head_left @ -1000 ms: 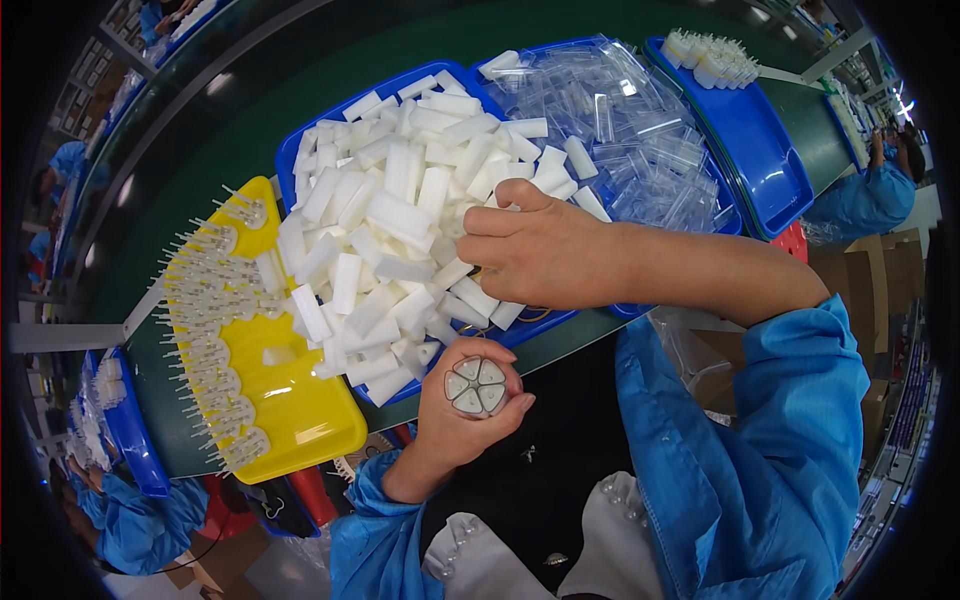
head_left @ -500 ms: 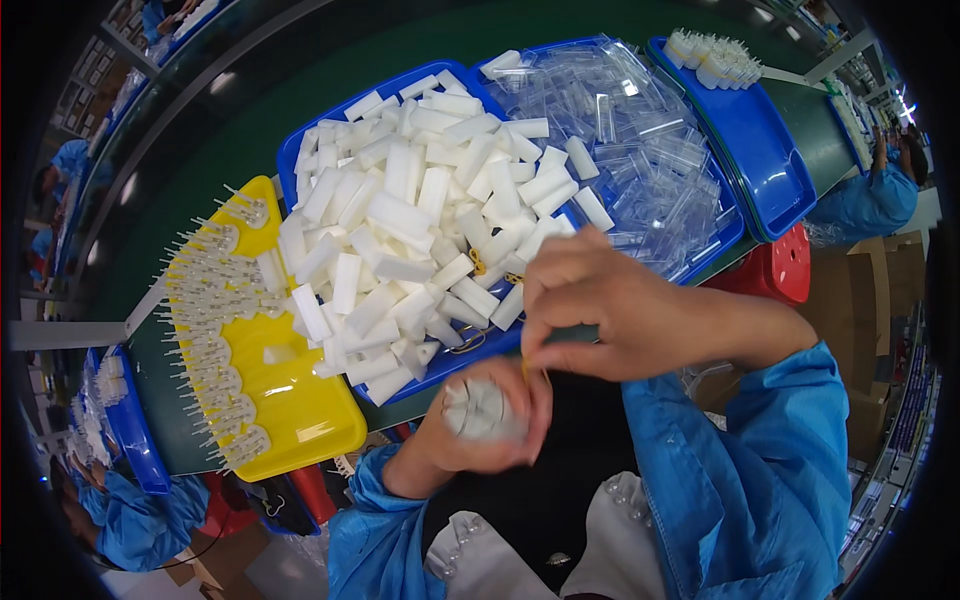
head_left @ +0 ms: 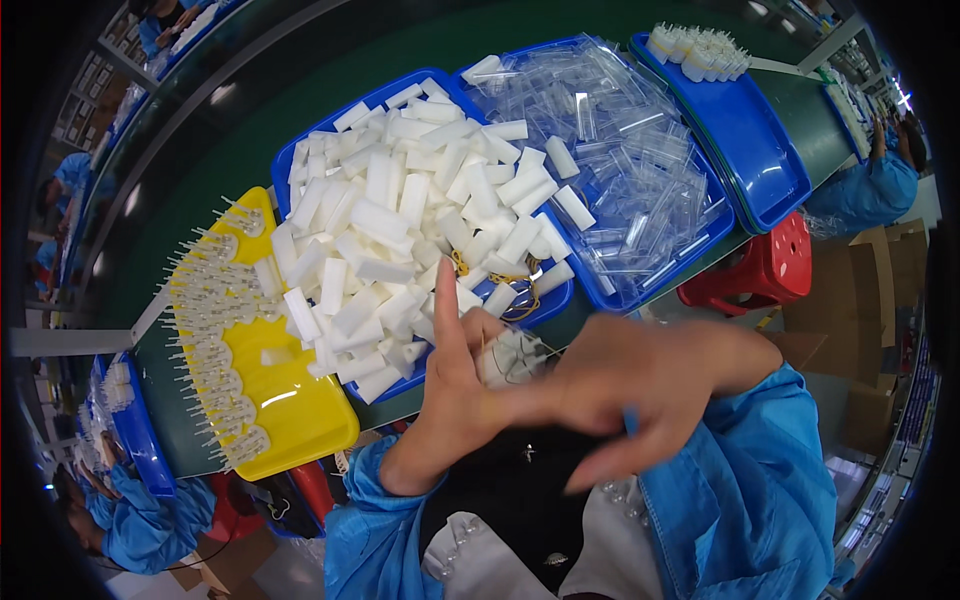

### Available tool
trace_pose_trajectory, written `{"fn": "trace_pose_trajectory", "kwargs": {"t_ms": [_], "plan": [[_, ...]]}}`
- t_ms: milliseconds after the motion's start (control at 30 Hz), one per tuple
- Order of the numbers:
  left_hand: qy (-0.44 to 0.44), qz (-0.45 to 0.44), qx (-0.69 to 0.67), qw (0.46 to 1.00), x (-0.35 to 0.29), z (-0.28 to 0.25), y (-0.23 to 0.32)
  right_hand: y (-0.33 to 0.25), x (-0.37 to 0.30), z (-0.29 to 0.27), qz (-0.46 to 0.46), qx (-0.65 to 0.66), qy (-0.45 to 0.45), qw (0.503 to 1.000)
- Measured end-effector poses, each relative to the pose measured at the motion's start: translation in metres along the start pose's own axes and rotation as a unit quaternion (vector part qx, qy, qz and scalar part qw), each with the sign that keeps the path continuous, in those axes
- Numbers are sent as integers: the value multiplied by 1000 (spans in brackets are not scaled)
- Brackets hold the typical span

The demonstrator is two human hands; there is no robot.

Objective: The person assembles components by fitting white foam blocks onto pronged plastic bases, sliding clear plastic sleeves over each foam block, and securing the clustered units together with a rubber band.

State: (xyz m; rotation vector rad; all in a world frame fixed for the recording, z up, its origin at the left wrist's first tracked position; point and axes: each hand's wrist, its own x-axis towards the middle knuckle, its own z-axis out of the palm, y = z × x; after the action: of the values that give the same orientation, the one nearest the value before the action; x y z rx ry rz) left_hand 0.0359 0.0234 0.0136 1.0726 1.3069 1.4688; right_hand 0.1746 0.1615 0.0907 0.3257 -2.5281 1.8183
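Observation:
My left hand (head_left: pixel 450 395) holds a round bundle of white pieces (head_left: pixel 515 358) at the front edge of the blue tray. Its index finger points up and its thumb stretches right, while the other fingers curl behind the bundle. A thin band or wire seems to cross the bundle; its kind is hard to make out. My right hand (head_left: pixel 640 385) is smeared by motion just right of the bundle, overlapping the left thumb, and whether it holds anything does not show. Beyond the hands lie white foam blocks (head_left: pixel 385 220) in a heap, with yellow rubber bands (head_left: pixel 520 290) at their near side.
The foam heap fills a blue tray (head_left: pixel 283 165). Right of it, another blue tray (head_left: pixel 725 225) carries clear plastic pieces (head_left: pixel 610 150). At left, a yellow tray (head_left: pixel 310 430) has rows of white pronged parts (head_left: pixel 215 290). White bundles (head_left: pixel 700 52) top the far-right blue tray (head_left: pixel 750 140), above a red stool (head_left: pixel 755 270).
The right hand has moved from pinching a yellow band above the bundle to a lower, blurred position. The left hand has risen with the bundle and its index finger has straightened.

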Motion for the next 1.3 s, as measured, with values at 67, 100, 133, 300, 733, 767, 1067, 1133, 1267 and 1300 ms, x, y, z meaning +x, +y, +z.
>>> {"fn": "trace_pose_trajectory", "kwargs": {"t_ms": [67,100,133,300,733,767,1067,1133,1267,1300], "plan": [[1,-8,94,996,12,1,-1,3,0,27,-99,-136,23,985],[-5,-44,-4,999,15,1,5,6,-2,31,-101,-135,21,986],[2,-43,-2,999,13,0,5,8,-4,33,-116,-108,9,987],[56,1,-227,972,5,3,-1,34,-24,38,-94,456,115,877],[62,287,314,903,6,11,-25,35,-10,19,118,73,238,961],[62,287,312,903,6,10,-24,36,-10,22,100,-6,259,961],[-6,169,273,947,6,15,-13,48,-21,21,202,123,311,920],[21,175,142,974,7,17,-11,51,-26,21,196,157,304,919],[5,98,-40,994,9,16,-9,49,-29,27,56,66,361,928],[-20,90,-63,994,8,12,-10,45,-29,26,74,52,351,932]]}}
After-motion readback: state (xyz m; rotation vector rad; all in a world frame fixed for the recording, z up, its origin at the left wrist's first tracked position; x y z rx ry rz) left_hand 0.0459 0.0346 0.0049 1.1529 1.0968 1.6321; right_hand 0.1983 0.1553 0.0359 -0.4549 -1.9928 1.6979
